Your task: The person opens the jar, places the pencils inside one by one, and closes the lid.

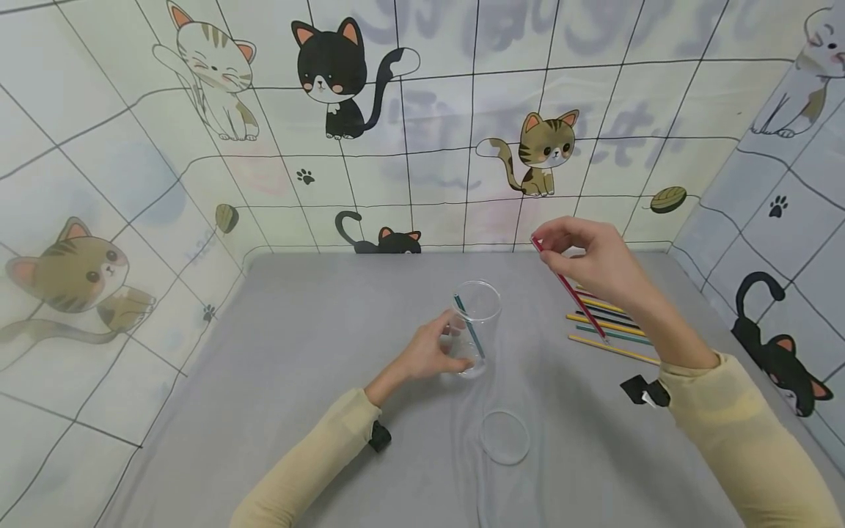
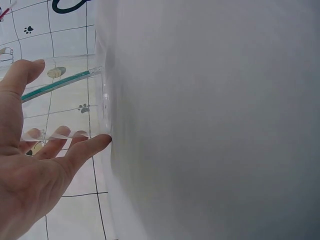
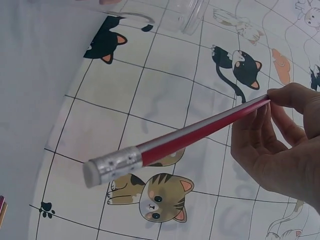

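Note:
My left hand (image 1: pixel 428 352) holds a clear cylindrical cup (image 1: pixel 497 312) around its lower side, thumb on one side and fingers on the other. Inside the cup a teal pencil (image 1: pixel 470 326) leans at a slant, its eraser end at the bottom in the left wrist view. To the right and higher up, my right hand (image 1: pixel 597 260) pinches a red pencil (image 3: pixel 200 131) near one end between thumb and fingers. The pencil slants down toward the table, its white eraser and silver ferrule at the lower end.
Several pencils (image 1: pixel 614 350) in yellow, black and teal lie side by side on the right of the grey table (image 1: pixel 317 330). A round clear lid (image 1: pixel 505 438) lies nearer me, in front of the cup. Cat-patterned cloth walls (image 1: pixel 436 176) enclose the back and sides.

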Action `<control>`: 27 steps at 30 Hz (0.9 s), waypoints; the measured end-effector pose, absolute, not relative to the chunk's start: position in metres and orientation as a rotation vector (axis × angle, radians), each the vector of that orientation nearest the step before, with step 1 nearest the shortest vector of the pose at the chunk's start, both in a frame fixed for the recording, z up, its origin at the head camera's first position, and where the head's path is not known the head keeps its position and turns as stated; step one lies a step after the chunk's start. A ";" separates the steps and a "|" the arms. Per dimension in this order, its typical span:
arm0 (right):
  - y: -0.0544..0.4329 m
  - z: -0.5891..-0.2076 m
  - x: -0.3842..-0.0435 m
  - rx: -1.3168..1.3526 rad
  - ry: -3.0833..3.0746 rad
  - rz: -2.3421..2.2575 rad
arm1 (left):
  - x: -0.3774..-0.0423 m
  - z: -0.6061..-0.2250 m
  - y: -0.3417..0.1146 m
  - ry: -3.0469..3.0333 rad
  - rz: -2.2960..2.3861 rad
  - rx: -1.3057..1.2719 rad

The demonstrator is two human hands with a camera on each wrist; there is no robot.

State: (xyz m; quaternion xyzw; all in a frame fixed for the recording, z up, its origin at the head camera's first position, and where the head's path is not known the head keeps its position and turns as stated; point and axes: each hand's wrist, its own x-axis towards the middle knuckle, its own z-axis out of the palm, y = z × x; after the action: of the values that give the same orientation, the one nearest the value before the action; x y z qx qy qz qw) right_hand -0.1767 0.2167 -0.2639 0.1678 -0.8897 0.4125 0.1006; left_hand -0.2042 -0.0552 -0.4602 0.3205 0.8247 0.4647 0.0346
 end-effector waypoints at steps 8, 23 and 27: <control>0.202 -0.252 -0.179 0.540 -2.594 1.280 | -0.204 -0.460 -0.056 2.538 1.432 0.987; 0.183 -0.237 -0.187 0.592 -2.468 1.381 | -0.203 -0.458 -0.055 2.523 1.430 0.971; 0.178 -0.234 -0.188 0.600 -2.424 1.421 | -0.203 -0.458 -0.055 2.529 1.420 0.967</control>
State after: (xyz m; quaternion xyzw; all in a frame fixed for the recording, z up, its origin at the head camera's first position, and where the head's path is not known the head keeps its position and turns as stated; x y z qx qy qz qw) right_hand -0.1883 0.1782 -0.2344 0.2070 -0.8361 0.4901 0.1339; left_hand -0.2027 -0.0547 -0.4583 0.3160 0.8265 0.4640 0.0421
